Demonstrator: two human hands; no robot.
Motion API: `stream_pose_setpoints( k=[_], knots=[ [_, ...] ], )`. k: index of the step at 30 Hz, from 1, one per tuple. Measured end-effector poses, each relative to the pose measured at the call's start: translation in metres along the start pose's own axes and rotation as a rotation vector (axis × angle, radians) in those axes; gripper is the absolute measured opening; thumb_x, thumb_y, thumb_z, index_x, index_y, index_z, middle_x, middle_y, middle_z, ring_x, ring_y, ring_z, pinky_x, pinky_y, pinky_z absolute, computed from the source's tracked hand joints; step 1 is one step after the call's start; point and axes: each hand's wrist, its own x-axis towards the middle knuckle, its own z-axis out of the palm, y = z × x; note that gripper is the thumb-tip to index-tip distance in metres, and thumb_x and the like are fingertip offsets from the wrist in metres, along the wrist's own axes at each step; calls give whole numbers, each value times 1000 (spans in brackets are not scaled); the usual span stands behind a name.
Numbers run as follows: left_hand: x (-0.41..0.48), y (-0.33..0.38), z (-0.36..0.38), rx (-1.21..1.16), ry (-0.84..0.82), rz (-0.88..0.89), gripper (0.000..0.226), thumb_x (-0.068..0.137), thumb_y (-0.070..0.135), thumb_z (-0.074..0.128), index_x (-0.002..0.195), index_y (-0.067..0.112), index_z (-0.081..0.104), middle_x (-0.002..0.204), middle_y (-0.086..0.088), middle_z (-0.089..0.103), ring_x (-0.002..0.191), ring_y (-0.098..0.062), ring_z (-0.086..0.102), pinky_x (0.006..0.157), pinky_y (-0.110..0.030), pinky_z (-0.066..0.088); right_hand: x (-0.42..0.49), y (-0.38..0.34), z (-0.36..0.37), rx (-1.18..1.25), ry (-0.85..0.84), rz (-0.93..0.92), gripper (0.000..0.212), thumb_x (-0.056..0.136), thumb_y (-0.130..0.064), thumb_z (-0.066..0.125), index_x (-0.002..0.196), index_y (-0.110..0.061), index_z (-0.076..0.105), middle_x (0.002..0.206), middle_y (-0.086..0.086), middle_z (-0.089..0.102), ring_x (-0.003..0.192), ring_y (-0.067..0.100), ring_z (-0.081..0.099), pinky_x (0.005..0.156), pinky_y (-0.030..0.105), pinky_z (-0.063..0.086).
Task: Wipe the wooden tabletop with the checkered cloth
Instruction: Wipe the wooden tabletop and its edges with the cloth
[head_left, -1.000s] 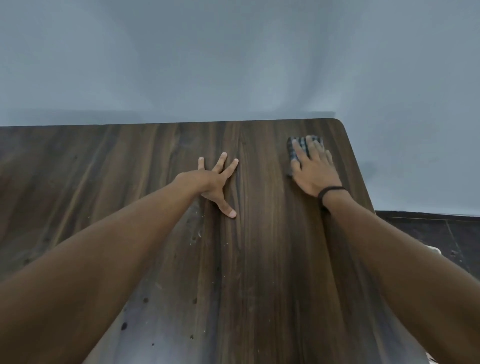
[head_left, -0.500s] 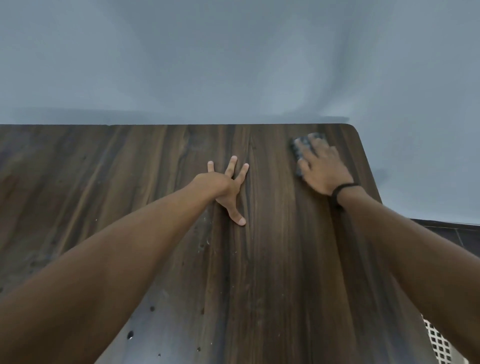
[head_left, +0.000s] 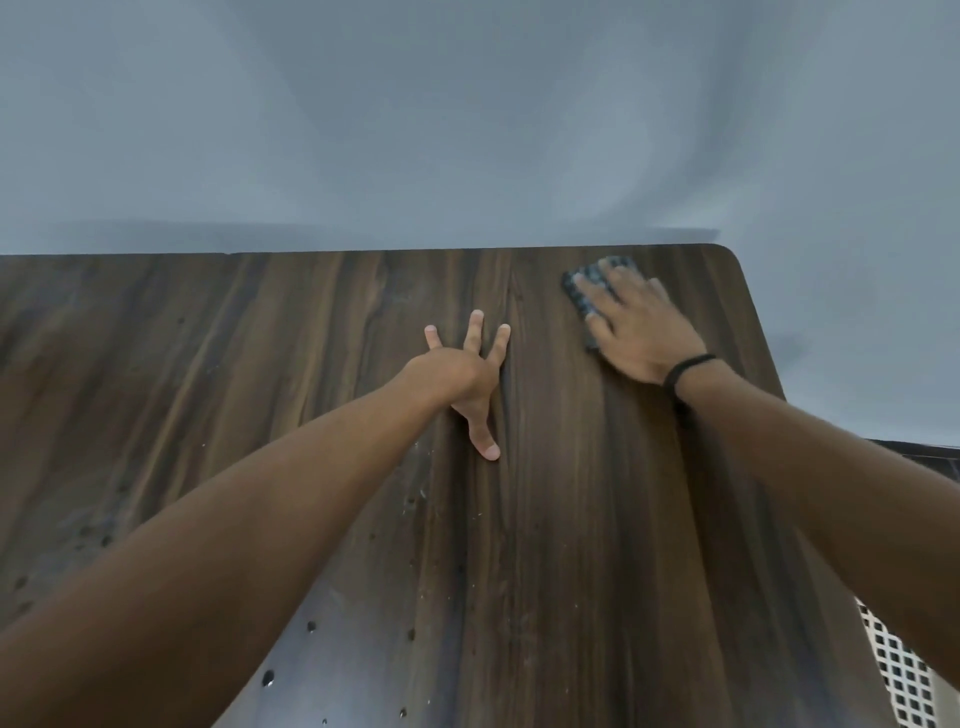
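From the head view, the dark wooden tabletop (head_left: 260, 364) fills the lower half of the picture, its far edge against a plain grey wall (head_left: 467, 130). The checkered cloth (head_left: 584, 291) lies folded flat on the tabletop near the far right corner. The right grip (head_left: 639, 332), a bare hand, lies palm down on top of the cloth with its fingers stretched out flat, pressing rather than clutching; only the far and left edges of the cloth show beyond it. A black band (head_left: 688, 370) circles that wrist. The left grip (head_left: 462, 374) rests near the middle of the tabletop, well apart from the cloth, released and holding nothing, fingers spread and thumb pointing back toward the person. Dark spots (head_left: 267, 678) and pale specks dot the near tabletop. A white lattice panel (head_left: 893, 670) shows at the lower right, past the edge of the tabletop.
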Motion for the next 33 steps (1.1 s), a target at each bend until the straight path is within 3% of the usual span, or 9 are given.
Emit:
stream_pose_setpoints(
  k=[3, 7, 11, 15, 18, 23, 26, 30, 33],
  knots=[
    [-4, 3, -3, 4, 7, 4, 153, 62, 60, 83, 139, 23, -44, 143, -15, -51, 137, -55, -23, 114, -64, 3, 24, 10, -14, 71, 25, 326, 59, 106, -39, 26, 162, -30, 13, 170, 9, 4, 156, 28, 1, 126, 50, 0],
    [-7, 3, -2, 9, 13, -1, 152, 63, 60, 83, 140, 22, -43, 144, -14, -50, 139, -53, -22, 114, -63, 2, 25, -12, 3, 26, 20, 79, 58, 105, -39, 28, 162, -33, 16, 170, 6, 7, 156, 25, 3, 124, 49, 1],
    [-10, 4, -3, 9, 18, 2, 152, 64, 59, 83, 140, 22, -43, 145, -14, -50, 139, -52, -22, 114, -63, 2, 39, -4, -8, 79, 16, 288, 60, 104, -40, 26, 162, -32, 13, 170, 7, 5, 156, 26, 0, 125, 49, -2],
    [-11, 4, -3, -1, 23, 5, 152, 64, 58, 83, 140, 21, -43, 144, -15, -50, 139, -51, -22, 114, -64, 1, 31, -5, -2, 24, -25, 47, 58, 105, -42, 25, 162, -35, 13, 170, 4, 4, 156, 25, 0, 124, 49, 0],
    [-10, 4, -2, 8, 17, -4, 153, 63, 59, 83, 139, 22, -44, 143, -15, -51, 139, -53, -21, 113, -64, 1, 32, 5, -11, 60, -1, 293, 59, 105, -41, 26, 162, -34, 12, 170, 5, 3, 156, 25, -2, 125, 49, -2],
    [-12, 3, -2, -22, 33, 1, 152, 63, 57, 84, 140, 24, -42, 145, -12, -50, 140, -53, -19, 114, -63, 3, 27, -5, -2, 11, -12, 74, 58, 104, -41, 26, 161, -36, 14, 170, 5, 6, 156, 25, 2, 124, 51, 0],
    [-11, 3, -1, -12, 29, -2, 154, 61, 58, 85, 140, 23, -43, 145, -13, -50, 140, -54, -20, 114, -64, 3, 39, -4, -13, 60, -15, 324, 60, 105, -40, 25, 162, -32, 11, 170, 10, 3, 156, 29, -2, 125, 51, -3],
    [-13, 0, -2, -38, 45, 10, 153, 62, 56, 86, 142, 24, -41, 147, -11, -48, 141, -53, -17, 114, -63, 4, 24, -30, 7, 9, -26, 5, 57, 106, -40, 26, 161, -35, 13, 170, 5, 5, 156, 26, 1, 124, 50, 0],
    [-12, 1, 0, -40, 44, 6, 153, 62, 56, 86, 141, 25, -41, 146, -10, -49, 141, -53, -17, 114, -62, 5, 30, -20, -4, 62, 24, 288, 58, 105, -40, 25, 162, -33, 12, 170, 7, 3, 156, 28, -1, 125, 51, -1]
  ],
)
